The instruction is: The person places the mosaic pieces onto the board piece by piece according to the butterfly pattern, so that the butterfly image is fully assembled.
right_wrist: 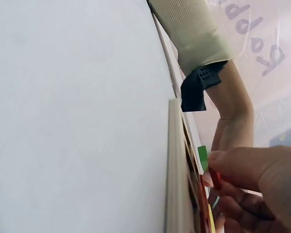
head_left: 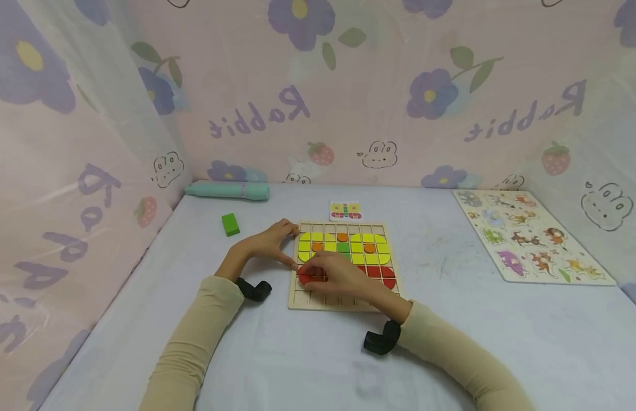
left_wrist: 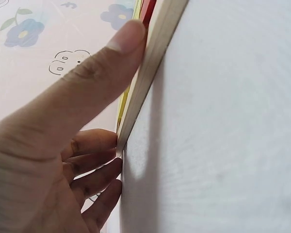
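Note:
A wooden grid board lies on the white table, with yellow, orange, green and red pieces in its cells. Between the thumb and fingers of my right hand is a small red piece, pinched above the left part of the red rows. That hand covers several cells in the head view. My left hand rests along the board's left side, thumb and fingers spread apart. In the left wrist view its thumb touches the board's edge, and the other fingertips touch farther along.
Behind the board lies a small pattern card. A green block sits at the back left, near a teal tube-shaped object. An animal picture board lies at the right. Printed curtains stand around the table.

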`<state>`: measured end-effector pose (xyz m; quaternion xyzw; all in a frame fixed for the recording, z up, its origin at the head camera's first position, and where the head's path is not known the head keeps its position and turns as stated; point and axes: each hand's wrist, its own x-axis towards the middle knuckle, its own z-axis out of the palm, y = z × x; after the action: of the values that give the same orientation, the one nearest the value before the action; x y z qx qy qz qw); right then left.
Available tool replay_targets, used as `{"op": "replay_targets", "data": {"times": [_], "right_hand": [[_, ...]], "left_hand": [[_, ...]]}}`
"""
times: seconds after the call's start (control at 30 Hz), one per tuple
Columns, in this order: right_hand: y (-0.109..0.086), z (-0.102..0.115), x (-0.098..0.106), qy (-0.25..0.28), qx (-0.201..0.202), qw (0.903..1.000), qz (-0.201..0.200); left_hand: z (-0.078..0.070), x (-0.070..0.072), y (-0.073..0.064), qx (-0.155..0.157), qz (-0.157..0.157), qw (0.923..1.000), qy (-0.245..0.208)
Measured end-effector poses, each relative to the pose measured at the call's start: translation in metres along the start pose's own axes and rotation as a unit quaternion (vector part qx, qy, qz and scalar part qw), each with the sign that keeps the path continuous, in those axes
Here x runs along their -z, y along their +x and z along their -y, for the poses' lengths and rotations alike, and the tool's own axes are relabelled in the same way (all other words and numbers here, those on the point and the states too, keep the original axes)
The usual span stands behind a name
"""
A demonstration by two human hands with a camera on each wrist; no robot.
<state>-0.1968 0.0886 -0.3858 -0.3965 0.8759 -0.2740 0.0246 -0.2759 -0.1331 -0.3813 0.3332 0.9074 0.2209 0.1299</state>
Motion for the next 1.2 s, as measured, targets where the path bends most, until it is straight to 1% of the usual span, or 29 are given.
{"op": "replay_targets", "data": {"times": [0.13,0.2,0.33,0.57,0.77,0.87,0.93,1.0,1.1,1.2], "right_hand": [[0.007,0.002,-0.007,-0.028,0.002,0.9996,0.001],[0.008,0.003,-0.007,-0.03,0.003,0.9995,0.002],[0.008,0.002,-0.007,-0.023,0.005,0.9997,0.001],[0.009,0.0,-0.011,-0.006,0.031,0.9994,-0.012],[0.009,0.0,-0.013,-0.006,0.03,0.9993,-0.021],[0.008,0.0,-0.012,0.008,0.019,0.9996,-0.017],[0.007,-0.002,-0.008,0.021,0.012,0.9994,-0.023],[0.004,-0.006,0.0,0.015,0.002,0.9993,-0.035],[-0.005,-0.017,0.019,-0.025,-0.016,0.9972,-0.068],[-0.019,-0.036,0.038,-0.071,-0.053,0.9906,-0.104]], "left_hand": [[-0.001,-0.001,0.0,0.001,0.001,1.0,-0.002],[-0.002,-0.001,-0.001,-0.001,0.0,1.0,-0.001],[-0.002,0.0,-0.001,-0.004,-0.002,1.0,0.002],[-0.001,-0.001,-0.001,-0.006,0.0,1.0,0.0],[0.002,-0.002,0.0,-0.006,-0.004,1.0,-0.002],[0.003,-0.003,0.001,-0.004,-0.005,1.0,-0.005],[0.004,-0.004,0.002,-0.002,-0.004,1.0,-0.006],[0.004,-0.005,0.004,0.0,-0.003,1.0,-0.008],[0.004,-0.005,0.005,0.002,-0.003,0.9999,-0.015],[0.003,-0.005,0.005,0.009,-0.004,0.9997,-0.023]]}}
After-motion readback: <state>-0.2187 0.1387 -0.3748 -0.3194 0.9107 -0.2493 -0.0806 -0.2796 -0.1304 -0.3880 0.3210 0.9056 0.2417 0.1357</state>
